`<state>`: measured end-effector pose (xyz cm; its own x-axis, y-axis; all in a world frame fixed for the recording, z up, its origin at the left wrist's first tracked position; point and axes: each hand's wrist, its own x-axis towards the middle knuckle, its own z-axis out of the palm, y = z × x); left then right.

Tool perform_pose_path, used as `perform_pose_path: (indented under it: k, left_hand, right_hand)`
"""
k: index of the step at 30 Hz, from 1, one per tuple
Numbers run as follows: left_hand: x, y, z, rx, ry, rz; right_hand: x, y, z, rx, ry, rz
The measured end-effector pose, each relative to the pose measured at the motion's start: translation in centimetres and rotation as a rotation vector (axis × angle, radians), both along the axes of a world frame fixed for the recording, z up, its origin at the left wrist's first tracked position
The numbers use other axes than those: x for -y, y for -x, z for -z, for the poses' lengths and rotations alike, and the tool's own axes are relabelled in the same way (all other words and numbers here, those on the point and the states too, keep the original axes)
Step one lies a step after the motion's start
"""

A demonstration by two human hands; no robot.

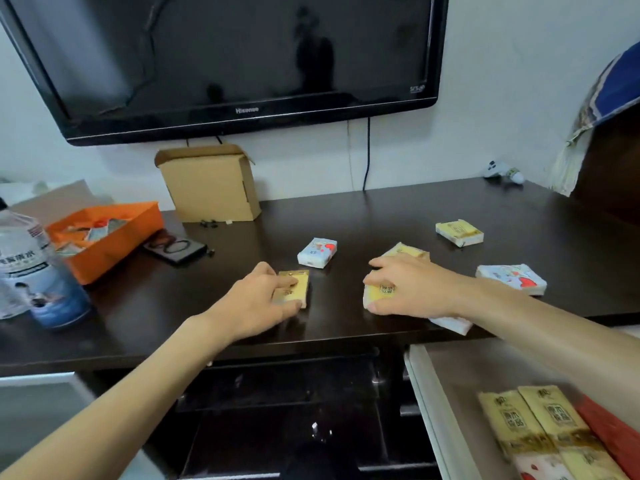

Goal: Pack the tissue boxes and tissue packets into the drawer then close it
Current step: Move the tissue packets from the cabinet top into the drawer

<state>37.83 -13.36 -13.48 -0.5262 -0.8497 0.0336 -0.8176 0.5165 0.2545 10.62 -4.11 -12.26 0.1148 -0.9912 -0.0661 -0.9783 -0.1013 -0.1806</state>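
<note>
We are at the pickup step. Our left hand (261, 299) curls its fingers around a yellow packet (292, 287) on the desk (381, 216); our right hand (412, 289) clamps another (379, 294). Next — carry both to the open drawer (446, 410) at lower right, beside the packed rows.

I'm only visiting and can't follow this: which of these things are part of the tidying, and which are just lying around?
Part of the job:
yellow packet under the left hand
yellow packet under the right hand
loose packets, e.g.
open drawer

Lying about:
cardboard box
orange tray
bottle
television
</note>
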Motion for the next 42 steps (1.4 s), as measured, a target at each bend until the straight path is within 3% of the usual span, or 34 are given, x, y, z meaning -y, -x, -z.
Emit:
perform_pose_path:
  k: [6, 8, 16, 20, 25, 32, 35, 38, 42]
  left_hand:
    - [-0.4, 0.1, -0.1, 0.006, 0.108, 0.043]
    - [-0.1, -0.1, -0.3, 0.018, 0.137, 0.065]
    - [0.6, 0.9, -0.2, -0.079, -0.038, 0.042]
    - [0.3, 0.9, -0.2, -0.073, -0.023, 0.052]
    - [-1.2, 1.5, -0.3, 0.076, 0.131, 0.022]
    - [-2.0, 2.2, 0.0, 0.098, 0.167, 0.009]
    - [-2.4, 2.4, -0.3, 0.139, 0.274, 0.039]
    - [-2.6, 2.5, -0.7, 0.184, 0.396, 0.062]
    - [-2.8, 2.7, 0.1, 0.106, 0.454, 0.121]
  right_hand:
    - [1.9, -1.1, -2.0, 0.237, -0.196, -0.012]
    - [2.0, -1.0, -2.6, 0.247, -0.235, -0.043]
    - [2.5, -0.4, -3.7, 0.195, -0.438, -0.114]
    - [2.3, -0.6, -3.3, 0.118, -0.297, -0.068]
    - [2.4, -1.9, -2.4, -0.340, -0.032, 0.095]
    - [1.7, -3.5, -0.6, -0.494, 0.160, 0.070]
    - [1.5, -3.7, -0.4, -0.466, 0.195, 0.041]
    - [1.3, -3.1, -1.1, -0.292, 0.258, 0.050]
    - [2.0, -2.9, -1.2, -0.144, 0.284, 0.094]
